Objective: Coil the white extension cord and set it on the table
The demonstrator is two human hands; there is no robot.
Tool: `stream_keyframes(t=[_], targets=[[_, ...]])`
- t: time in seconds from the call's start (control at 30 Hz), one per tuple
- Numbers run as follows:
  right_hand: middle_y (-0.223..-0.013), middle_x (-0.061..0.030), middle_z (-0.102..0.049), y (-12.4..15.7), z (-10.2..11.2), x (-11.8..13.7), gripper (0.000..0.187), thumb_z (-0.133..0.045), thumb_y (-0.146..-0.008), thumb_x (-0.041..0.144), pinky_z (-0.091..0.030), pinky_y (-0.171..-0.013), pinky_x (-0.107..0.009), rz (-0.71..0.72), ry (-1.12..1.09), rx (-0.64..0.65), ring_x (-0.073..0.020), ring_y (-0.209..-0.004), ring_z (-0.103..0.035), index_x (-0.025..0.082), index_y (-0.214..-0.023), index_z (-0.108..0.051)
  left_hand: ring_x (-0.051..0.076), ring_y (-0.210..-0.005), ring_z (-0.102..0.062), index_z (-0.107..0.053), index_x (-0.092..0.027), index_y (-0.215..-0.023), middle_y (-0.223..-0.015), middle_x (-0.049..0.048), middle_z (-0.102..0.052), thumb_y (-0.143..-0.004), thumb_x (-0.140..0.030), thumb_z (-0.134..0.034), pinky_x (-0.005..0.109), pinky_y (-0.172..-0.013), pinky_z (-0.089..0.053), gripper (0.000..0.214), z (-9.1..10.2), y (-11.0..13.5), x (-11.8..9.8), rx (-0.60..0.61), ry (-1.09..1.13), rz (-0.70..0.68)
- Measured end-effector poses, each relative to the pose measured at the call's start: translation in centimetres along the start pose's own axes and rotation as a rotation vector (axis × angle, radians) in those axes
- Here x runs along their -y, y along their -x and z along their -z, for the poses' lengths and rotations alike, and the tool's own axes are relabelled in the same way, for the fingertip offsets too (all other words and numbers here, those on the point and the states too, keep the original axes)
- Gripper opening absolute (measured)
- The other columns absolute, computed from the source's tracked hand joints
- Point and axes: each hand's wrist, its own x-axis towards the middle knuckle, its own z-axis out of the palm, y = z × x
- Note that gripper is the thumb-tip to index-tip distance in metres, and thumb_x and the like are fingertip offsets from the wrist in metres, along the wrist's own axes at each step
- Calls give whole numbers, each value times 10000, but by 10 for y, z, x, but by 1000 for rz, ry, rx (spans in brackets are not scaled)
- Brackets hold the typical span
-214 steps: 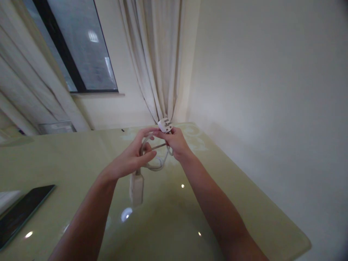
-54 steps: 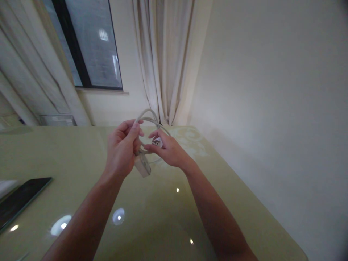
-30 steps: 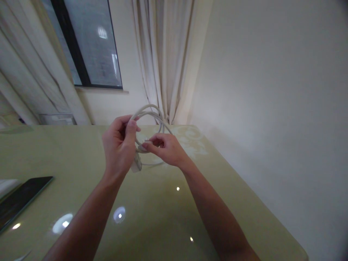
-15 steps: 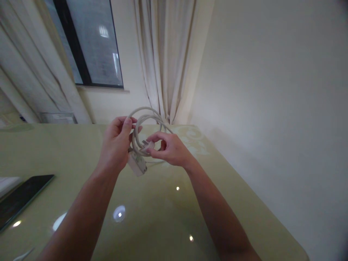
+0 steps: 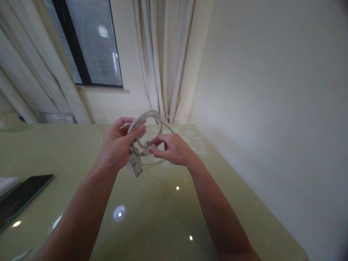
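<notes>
Above a glossy yellow-green table (image 5: 163, 217) I hold a white power cable (image 5: 148, 116) wound into loops. My left hand (image 5: 118, 145) is closed round the loops, thumb and fingers clamping them together. A white socket block (image 5: 135, 165) hangs from the cable just under that hand. My right hand (image 5: 171, 148) pinches the white plug (image 5: 147, 148) at the cable's other end, its prongs pointing left toward the loops. A short length of cable trails down onto the table below the hands.
A dark tablet or phone (image 5: 20, 197) lies flat at the table's left edge beside something white (image 5: 7, 183). Cream curtains (image 5: 165, 61) and a dark window (image 5: 89, 43) stand behind the table. A bare wall runs along the right.
The cable, loosely held low over the table seven seconds ago, is now coiled and lifted. In the last second my left hand closed tighter on the loops and the socket block swung beneath it.
</notes>
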Motion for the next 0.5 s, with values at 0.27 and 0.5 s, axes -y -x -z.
stream_keyframes(t=[0.27,0.5], targets=[[-863,-23,-770,-1,2,5,285,-791,-915,398,-365,-688,-290,-57,163,-5,-154,-707,-605,227,-1143,-798,144,-914,-781,-680,-224,-943,-1038,35,-803,-771,-184,-904,217,-828,-650,285,-5,2,-7,-58,59,57],[-969,-54,-794,-6,-5,-2,264,-761,-920,416,-367,-703,-307,-69,295,-14,-213,-811,-665,244,-1120,-781,175,-938,-781,-797,-186,-1141,-1158,106,-801,-736,-186,-915,206,-781,-649,422,9,1,-22,203,-55,250]])
